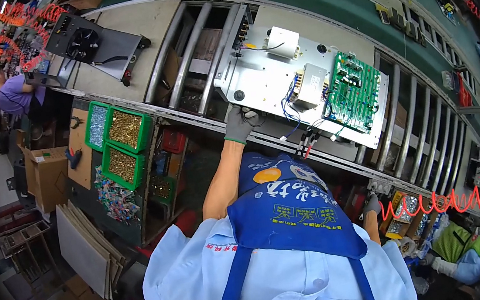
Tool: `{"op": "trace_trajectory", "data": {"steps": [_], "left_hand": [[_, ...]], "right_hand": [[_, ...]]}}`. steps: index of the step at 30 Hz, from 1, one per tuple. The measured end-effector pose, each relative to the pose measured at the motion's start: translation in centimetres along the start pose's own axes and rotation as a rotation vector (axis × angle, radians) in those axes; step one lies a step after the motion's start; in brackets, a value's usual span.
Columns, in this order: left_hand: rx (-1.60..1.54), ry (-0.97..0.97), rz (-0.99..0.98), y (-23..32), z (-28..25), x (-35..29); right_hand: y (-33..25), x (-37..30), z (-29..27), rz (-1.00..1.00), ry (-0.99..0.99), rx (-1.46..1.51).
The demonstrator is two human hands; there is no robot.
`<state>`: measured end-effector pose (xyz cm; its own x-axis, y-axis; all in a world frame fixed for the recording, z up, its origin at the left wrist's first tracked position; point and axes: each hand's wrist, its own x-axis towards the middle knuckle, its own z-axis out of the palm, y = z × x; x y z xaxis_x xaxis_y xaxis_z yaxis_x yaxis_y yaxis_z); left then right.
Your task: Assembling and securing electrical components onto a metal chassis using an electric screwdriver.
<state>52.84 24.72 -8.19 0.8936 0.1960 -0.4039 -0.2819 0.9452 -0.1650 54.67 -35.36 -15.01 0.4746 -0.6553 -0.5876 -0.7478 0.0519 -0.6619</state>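
A white metal chassis plate [270, 100] lies on the roller conveyor in front of me. It carries a green circuit board [358, 93], a boxy transformer [311, 86] with blue and black wires, and a white cylindrical part [283, 43]. My left hand [241, 124], in a grey glove, has its fingers closed at the plate's near left corner, with a thin dark cable loop beside them. Down at my right side, below the conveyor's edge, is my right hand [372, 205], also gloved. Its fingers are too small and dark to make out. A red coiled hose [419, 204] starts close by it.
Green bins [125, 129] of brass-coloured fasteners stand at the left, near a power screwdriver [74, 158]. A black panel with a fan [84, 44] lies further up the line. Bare rollers [413, 119] run right. Other people [14, 93] are at work at both sides.
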Motion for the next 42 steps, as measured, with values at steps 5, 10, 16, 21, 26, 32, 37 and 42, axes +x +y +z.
{"op": "trace_trajectory", "data": {"steps": [5, 10, 16, 21, 26, 32, 37, 42], "left_hand": [[-0.049, -0.089, -0.074, 0.9, -0.7, 0.2], [0.065, -0.138, -0.059, -0.2, 0.9, -1.1], [0.093, -0.106, 0.085, -0.6, 1.4, -2.7], [0.329, 0.037, 0.143, 0.2, 1.4, -1.7], [0.46, -0.179, 0.166, -0.8, 3.0, -3.3], [1.7, 0.612, 0.463, -0.2, -1.5, -4.0], [2.035, 0.62, 0.465, 1.5, 1.0, -1.4], [1.964, 0.668, 0.483, -0.3, 1.8, -2.8]], "right_hand": [[-0.7, -1.4, -0.1, 0.084, -0.045, 0.004], [-0.8, -3.3, -0.4, 0.166, -0.054, 0.012], [1.1, 1.7, -7.3, 0.093, 0.099, -0.049], [7.0, 5.3, 0.9, -0.15, -0.41, -0.214], [-0.7, 3.3, 7.8, -0.405, -0.353, -0.498], [-13.7, 0.1, 13.9, -0.669, -0.354, -0.417], [-19.1, 6.0, 20.8, -0.713, -0.473, -0.432], [-23.7, 6.2, 29.2, -0.788, -0.469, -0.317]]}}
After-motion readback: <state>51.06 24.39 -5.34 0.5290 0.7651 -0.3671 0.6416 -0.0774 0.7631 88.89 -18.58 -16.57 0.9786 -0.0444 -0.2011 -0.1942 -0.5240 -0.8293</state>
